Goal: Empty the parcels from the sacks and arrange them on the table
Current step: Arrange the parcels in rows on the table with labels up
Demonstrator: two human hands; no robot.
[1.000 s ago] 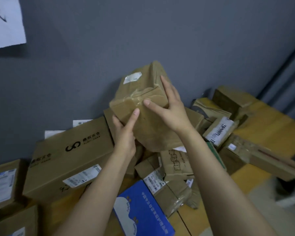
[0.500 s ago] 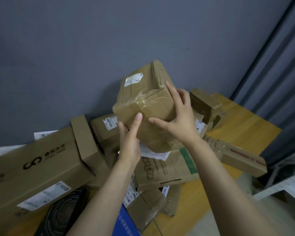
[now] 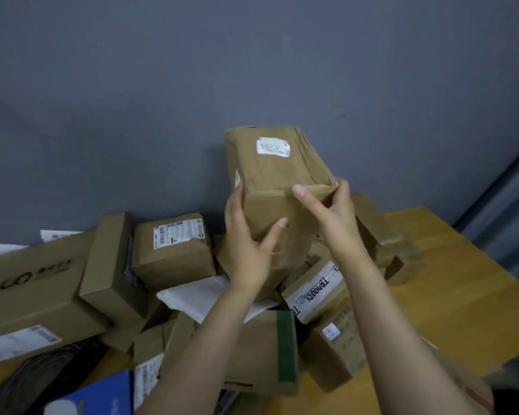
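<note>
Holding parcel (image 3: 277, 178) between left hand (image 3: 247, 247) and right hand (image 3: 333, 217) (tilted).

Head view, close above table (image 3: 450, 295)

Sticker (image 3: 273, 146) on held box (image 3: 270, 205): print blurred, unreadable.
Right hand (image 3: 327, 214): most fingers hidden behind the box.
White mailer (image 3: 198, 298): partly covered by left forearm (image 3: 210, 333).
Large carton (image 3: 27, 295): cut by left edge.
Blue parcel (image 3: 96, 396): cut by bottom edge.
</note>
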